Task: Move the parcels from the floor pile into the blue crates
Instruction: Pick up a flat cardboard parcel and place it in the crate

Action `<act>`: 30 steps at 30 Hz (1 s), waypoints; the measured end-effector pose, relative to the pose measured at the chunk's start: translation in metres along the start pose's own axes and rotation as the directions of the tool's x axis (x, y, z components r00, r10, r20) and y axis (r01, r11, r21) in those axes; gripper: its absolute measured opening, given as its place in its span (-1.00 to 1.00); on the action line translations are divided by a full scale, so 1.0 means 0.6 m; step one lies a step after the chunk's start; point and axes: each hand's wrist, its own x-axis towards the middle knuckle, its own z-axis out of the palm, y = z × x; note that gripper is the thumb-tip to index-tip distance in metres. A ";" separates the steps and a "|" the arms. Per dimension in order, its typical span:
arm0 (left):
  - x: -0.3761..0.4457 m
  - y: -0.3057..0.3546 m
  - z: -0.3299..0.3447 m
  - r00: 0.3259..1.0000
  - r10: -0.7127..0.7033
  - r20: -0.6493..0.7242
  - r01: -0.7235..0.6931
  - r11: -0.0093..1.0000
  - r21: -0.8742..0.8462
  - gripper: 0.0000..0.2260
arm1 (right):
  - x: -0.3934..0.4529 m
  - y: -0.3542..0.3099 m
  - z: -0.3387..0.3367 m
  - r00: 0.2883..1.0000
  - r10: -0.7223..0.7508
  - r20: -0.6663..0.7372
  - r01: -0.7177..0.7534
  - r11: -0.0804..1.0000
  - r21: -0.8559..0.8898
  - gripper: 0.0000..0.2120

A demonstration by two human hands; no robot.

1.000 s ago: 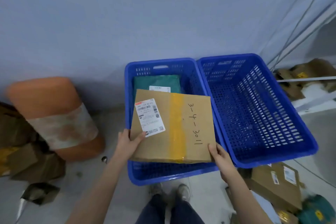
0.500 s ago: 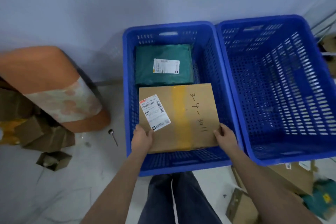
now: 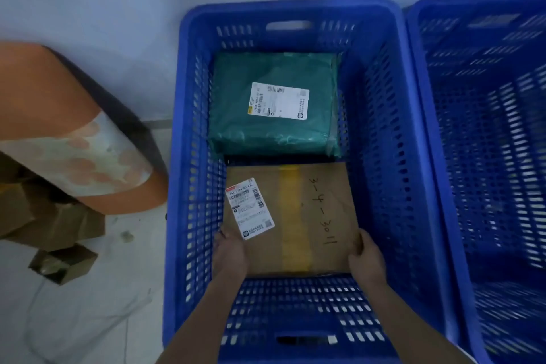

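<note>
Cardboard box (image 3: 295,216) gripped at near corners by left hand (image 3: 229,254) and right hand (image 3: 366,260), low inside blue crate (image 3: 413,156), beside green parcel (image 3: 274,103).

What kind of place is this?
Probably a parcel sorting or storage room: labelled parcels, a green mailer bag and a cardboard box, lie in a blue crate, with loose cartons on the floor.

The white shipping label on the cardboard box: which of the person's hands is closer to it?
The left hand. It grips the cardboard box at its near left corner, just below the white shipping label. The right hand holds the near right corner, across the yellow tape from the label.
</note>
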 end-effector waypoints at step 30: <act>0.051 0.018 0.141 0.967 0.208 0.144 -0.253 0.803 0.540 -0.12 | 0.080 0.004 0.149 0.834 -0.330 0.442 0.525 0.225 -0.821 -0.01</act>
